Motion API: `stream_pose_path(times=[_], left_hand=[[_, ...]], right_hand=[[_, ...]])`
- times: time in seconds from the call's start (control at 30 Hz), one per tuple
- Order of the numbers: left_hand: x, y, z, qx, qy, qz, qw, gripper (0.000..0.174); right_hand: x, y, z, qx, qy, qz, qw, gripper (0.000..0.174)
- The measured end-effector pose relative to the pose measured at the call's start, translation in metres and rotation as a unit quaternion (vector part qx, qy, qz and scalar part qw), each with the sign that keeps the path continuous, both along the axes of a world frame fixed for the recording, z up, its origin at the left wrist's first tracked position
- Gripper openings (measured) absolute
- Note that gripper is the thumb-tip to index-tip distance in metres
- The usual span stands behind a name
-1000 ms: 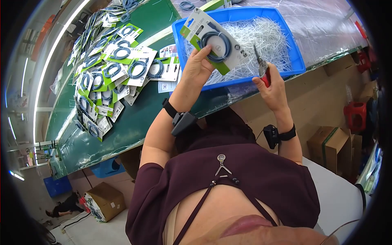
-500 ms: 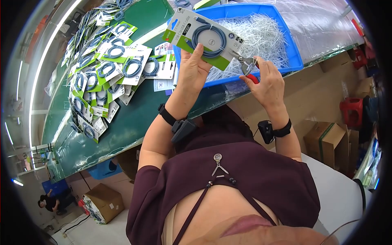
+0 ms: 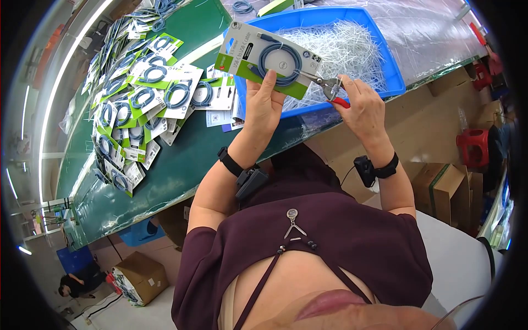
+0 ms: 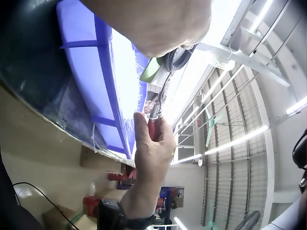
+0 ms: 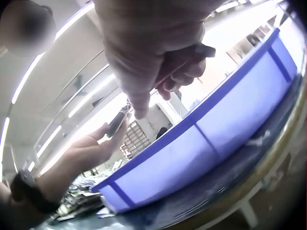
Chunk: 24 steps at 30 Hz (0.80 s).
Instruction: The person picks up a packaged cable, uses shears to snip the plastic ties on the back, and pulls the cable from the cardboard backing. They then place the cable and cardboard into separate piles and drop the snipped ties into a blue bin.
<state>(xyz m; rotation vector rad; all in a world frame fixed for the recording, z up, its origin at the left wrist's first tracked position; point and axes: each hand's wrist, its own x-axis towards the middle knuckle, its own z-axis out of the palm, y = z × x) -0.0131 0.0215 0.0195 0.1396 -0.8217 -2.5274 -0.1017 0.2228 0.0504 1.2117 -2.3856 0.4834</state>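
In the head view the left hand (image 3: pixel 263 110) pinches a white and green card (image 3: pixel 242 50) carrying a coiled blue-grey cable (image 3: pixel 298 55), thumb on its front. The right hand (image 3: pixel 364 110) grips red-handled cutters (image 3: pixel 330 88), whose tips touch the coil's right edge near a tie. The left wrist view shows the cutters (image 4: pixel 156 112) in the right hand (image 4: pixel 152 155), their tips close to the cable (image 4: pixel 178 58). Seen by the right wrist camera, the left hand (image 5: pixel 91 148) holds the card edge-on; the cutter tips are hard to make out there.
A blue tray (image 3: pixel 397 69) full of thin white strips (image 3: pixel 352 52) lies behind the hands. To the left, many carded cables (image 3: pixel 148 93) are heaped on the green table (image 3: pixel 148 187). Cardboard boxes (image 3: pixel 437 190) and a red stool (image 3: pixel 473 147) stand at the lower right.
The cutters have moved left from over the tray to the coil's right edge. The card has shifted left and turned flatter towards the camera.
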Motion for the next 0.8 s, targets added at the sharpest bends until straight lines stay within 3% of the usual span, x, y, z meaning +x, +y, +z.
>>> stream_pose_path(times=[0.1, 0.13, 0.23, 0.27, 0.37, 0.53, 0.67, 0.8], left_hand=[[0.000, 0.002, 0.001, 0.030, 0.002, -0.005, 1.000, 0.038], [0.000, 0.004, 0.001, 0.035, -0.001, -0.007, 0.999, 0.038], [0.001, 0.011, 0.003, 0.032, -0.004, -0.012, 0.999, 0.039], [0.001, 0.013, 0.004, 0.023, -0.005, -0.014, 1.000, 0.039], [0.002, 0.018, 0.005, 0.018, -0.005, -0.017, 1.000, 0.039], [0.010, 0.019, -0.003, 0.028, -0.007, -0.020, 0.999, 0.035], [0.014, 0.014, 0.000, 0.027, -0.009, -0.016, 0.999, 0.032], [0.018, -0.010, 0.013, 0.020, -0.009, 0.012, 1.000, 0.030]], right_hand=[[-0.003, -0.005, -0.001, -0.087, -0.306, 0.047, 0.947, 0.049], [-0.003, -0.007, -0.001, -0.087, -0.306, 0.047, 0.947, 0.049], [0.006, -0.026, 0.002, -0.248, -0.387, 0.009, 0.888, 0.043], [0.007, -0.032, 0.000, -0.249, -0.386, 0.007, 0.888, 0.043], [0.002, -0.051, -0.014, -0.250, -0.168, 0.064, 0.951, 0.044], [0.003, -0.059, -0.012, -0.259, -0.195, 0.071, 0.943, 0.048], [0.005, -0.061, -0.005, -0.198, -0.132, 0.112, 0.965, 0.050], [0.007, -0.073, 0.004, -0.218, -0.226, 0.155, 0.937, 0.043]])
